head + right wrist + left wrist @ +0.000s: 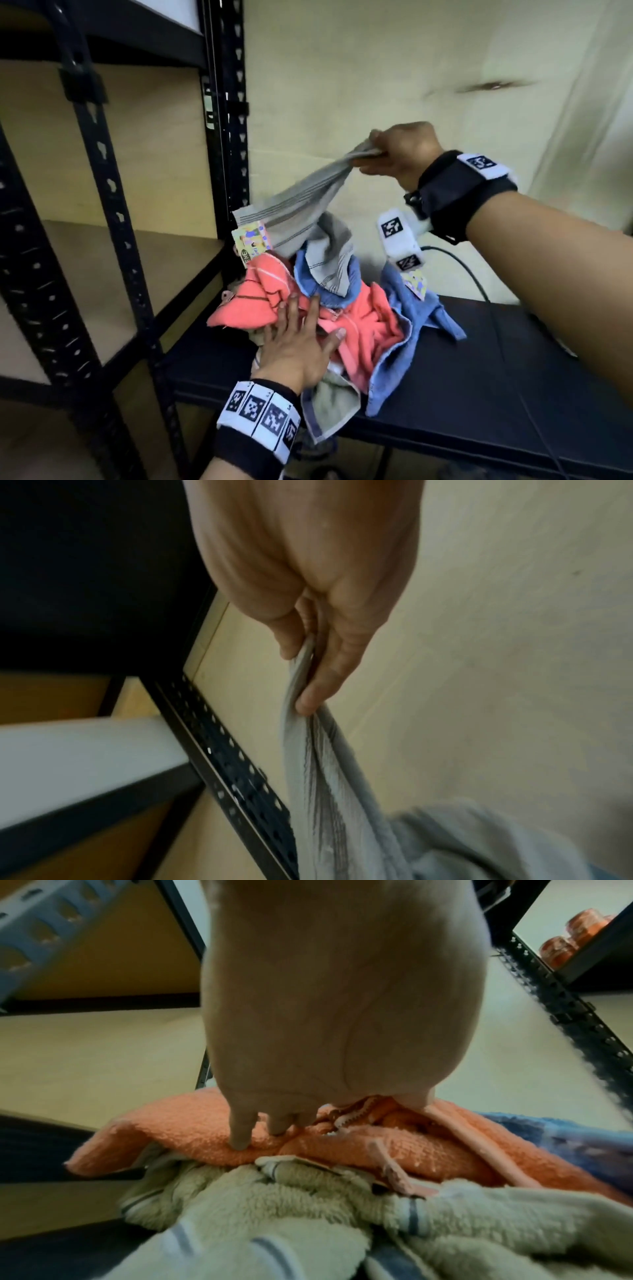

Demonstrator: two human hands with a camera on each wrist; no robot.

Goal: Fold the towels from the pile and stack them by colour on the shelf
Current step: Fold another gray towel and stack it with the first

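Observation:
A pile of towels lies on a black table (479, 377): coral ones (356, 322), blue ones (407, 329) and a beige one (334, 404). My right hand (380, 150) pinches a corner of a grey striped towel (308, 202) and holds it up above the pile; its lower end still lies on the heap. In the right wrist view the thumb and fingers (318, 693) clamp the grey towel (329, 791). My left hand (298, 339) rests flat with straight fingers on the coral towel (192, 1129), above the beige towel (274, 1204).
A black metal shelf rack (226, 137) with tan boards (102, 274) stands at the left, close to the pile. A pale wall is behind. A white device (399, 240) with a dark cable sits by the pile. Paper tags (251, 240) hang on the towels.

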